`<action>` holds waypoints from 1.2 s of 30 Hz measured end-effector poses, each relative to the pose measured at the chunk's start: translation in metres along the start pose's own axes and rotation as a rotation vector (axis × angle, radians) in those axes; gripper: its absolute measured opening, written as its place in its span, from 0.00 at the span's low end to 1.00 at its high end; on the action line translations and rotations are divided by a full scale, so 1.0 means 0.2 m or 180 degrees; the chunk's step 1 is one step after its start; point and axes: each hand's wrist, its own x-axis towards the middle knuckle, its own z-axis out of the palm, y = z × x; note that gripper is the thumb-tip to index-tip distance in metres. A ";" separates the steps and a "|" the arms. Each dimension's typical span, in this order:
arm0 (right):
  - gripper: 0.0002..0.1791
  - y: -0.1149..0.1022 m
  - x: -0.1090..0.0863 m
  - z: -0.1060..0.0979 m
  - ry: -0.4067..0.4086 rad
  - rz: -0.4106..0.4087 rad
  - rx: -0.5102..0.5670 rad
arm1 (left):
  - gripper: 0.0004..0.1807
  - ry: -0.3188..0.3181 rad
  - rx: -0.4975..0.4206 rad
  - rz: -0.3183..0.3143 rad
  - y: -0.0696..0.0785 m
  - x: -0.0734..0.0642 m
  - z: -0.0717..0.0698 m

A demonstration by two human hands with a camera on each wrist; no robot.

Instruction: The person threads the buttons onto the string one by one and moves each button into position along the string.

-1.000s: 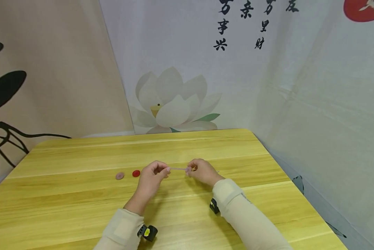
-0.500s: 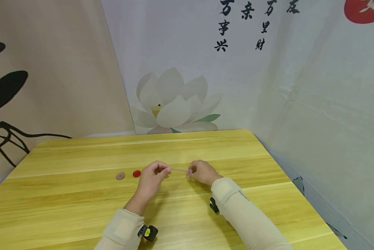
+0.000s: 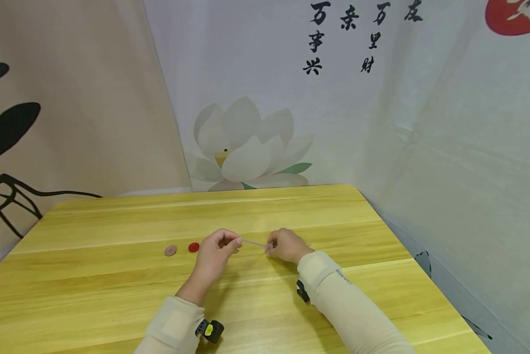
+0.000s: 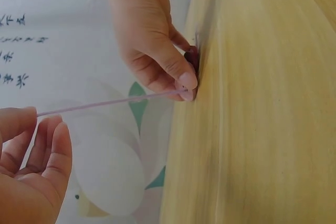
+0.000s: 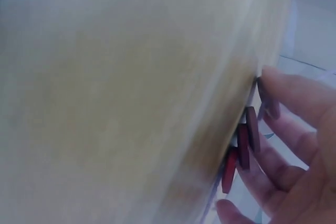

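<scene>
In the head view, my left hand (image 3: 214, 255) pinches one end of a thin pinkish-purple cord (image 3: 253, 243) between thumb and fingertips. My right hand (image 3: 287, 246) pinches a pale purple button (image 3: 268, 247) where the cord meets it, slightly lower than the left. Seen from the right wrist, thumb and finger hold a purplish button (image 5: 269, 100). Another purplish button (image 5: 252, 129), a dark red button (image 5: 243, 147) and a red button (image 5: 229, 170) line up beside the fingers. From the left wrist, the cord (image 4: 105, 103) runs straight between both hands.
A dusty pink button (image 3: 170, 250) and a red button (image 3: 193, 247) lie on the wooden table (image 3: 114, 295), left of my left hand. Behind the table's far edge hangs a cloth backdrop (image 3: 265, 64) with a printed lotus.
My right hand has sunk slightly, and the cord, level before, now slopes down toward it. The left hand stays nearly still, keeping its pinch.
</scene>
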 end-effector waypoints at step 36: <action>0.23 -0.13 -0.12 -0.03 -0.0036 -0.0235 0.0654 | 0.05 -0.0057 0.0016 -0.0067 -0.03 0.00 0.01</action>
